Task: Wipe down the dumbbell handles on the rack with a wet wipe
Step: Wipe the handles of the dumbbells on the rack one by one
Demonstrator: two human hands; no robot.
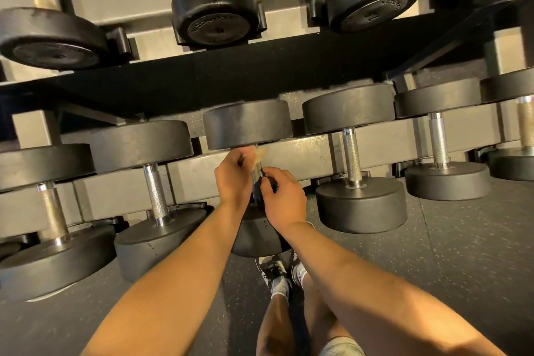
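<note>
Gym rack (260, 72), lower tier, frame centre | left hand (234, 176) pinches wet wipe (259, 154) at top of dumbbell handle (255, 179) | right hand (284, 201) just beside, fingers curled on dark strap (269, 183)

- One cam, worn on my head; wide-angle, so straight lines bow twd the edges.
- Faces fwd & steeply down at the rack (260, 87); lower tier mid-frame, upper tier across the top.
- Very close: forearms enter from the bottom edge. Left hand (234, 175) w/ the wet wipe (261, 153) & right hand (284, 201) meet near centre at a dumbbell handle (255, 178).
- Floor (462, 254) & my shoes (277, 272) lie btm.
</note>
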